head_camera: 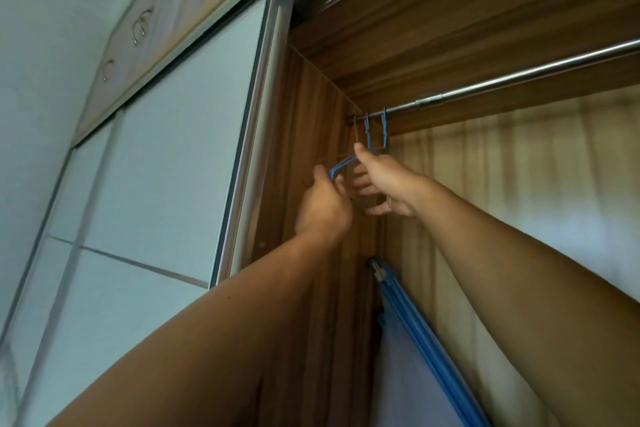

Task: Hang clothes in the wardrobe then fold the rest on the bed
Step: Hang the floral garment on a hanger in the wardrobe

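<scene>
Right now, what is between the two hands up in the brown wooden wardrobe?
A thin blue wire hanger runs between the left hand and right hand, in the head view.

Bare along both arms as far as the view reaches: left forearm (214, 315) and right forearm (502, 253) uncovered and smooth, looming broad near the camera and narrowing toward the wrists. Seen at the left hand (323, 204) from the back, rounded, with a row of knuckles and a thumb along its upper edge. Seen at the right hand (384, 180) from the thumb side, thumb uppermost, with the other fingers partly in shadow beneath it and their tips rounded.
</scene>
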{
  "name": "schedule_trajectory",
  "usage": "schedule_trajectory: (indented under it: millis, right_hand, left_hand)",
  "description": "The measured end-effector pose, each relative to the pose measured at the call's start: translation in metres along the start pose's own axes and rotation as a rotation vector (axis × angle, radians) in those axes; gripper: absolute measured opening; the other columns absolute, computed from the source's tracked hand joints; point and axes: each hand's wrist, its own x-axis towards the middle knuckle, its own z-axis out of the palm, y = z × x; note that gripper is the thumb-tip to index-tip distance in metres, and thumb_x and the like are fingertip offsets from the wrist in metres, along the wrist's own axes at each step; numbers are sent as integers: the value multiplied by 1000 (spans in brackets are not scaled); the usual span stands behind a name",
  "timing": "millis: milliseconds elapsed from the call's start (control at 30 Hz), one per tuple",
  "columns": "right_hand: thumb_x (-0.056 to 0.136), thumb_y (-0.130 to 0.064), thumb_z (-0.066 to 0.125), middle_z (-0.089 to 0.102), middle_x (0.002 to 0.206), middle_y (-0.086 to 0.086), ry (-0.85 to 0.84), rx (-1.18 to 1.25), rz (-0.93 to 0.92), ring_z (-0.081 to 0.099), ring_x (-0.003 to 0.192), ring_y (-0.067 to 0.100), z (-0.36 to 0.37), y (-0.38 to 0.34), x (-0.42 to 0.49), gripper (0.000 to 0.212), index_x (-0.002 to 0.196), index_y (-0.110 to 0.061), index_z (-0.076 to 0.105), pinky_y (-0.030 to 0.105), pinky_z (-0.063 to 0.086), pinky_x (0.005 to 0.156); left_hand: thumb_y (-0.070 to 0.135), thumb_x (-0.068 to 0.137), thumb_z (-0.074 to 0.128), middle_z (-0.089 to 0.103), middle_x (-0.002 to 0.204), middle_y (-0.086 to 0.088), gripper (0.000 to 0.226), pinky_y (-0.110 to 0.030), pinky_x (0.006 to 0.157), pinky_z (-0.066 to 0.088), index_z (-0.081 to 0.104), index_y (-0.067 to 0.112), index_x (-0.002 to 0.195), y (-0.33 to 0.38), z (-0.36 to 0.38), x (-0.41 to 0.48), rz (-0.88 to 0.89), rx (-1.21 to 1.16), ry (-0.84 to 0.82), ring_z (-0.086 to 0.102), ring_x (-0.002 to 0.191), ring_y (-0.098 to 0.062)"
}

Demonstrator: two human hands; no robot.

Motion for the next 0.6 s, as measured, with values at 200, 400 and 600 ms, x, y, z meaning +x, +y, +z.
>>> schedule_trajectory:
  millis: [200,400,600]
  right_hand:
    - [97,-48,60,67,95,-5,264,-360,-312,65,98,19,-20,29,-41,25,102,-25,66,31,48,78]
    - [95,-41,66,66,103,-5,-30,-640,-212,61,100,14,-29,76,-104,30,119,-22,65,26,39,79]
    - [95,-36,68,53,74,-16,-321,-699,-192,49,67,-3,8,126,-177,26,113,-18,70,14,34,60]
  left_hand:
    - [41,101,49,65,123,-22,65,-42,91,50,19,13,152,-2,-18,-39,-2,118,-17,63,112,-43]
    - [39,99,51,71,85,-13,35,-35,74,56,64,11,81,13,-57,-107,-20,402,-367,70,91,-37]
    - [40,98,56,67,77,-8,35,-31,60,53,70,11,85,12,-110,-199,-108,528,-558,65,67,-16]
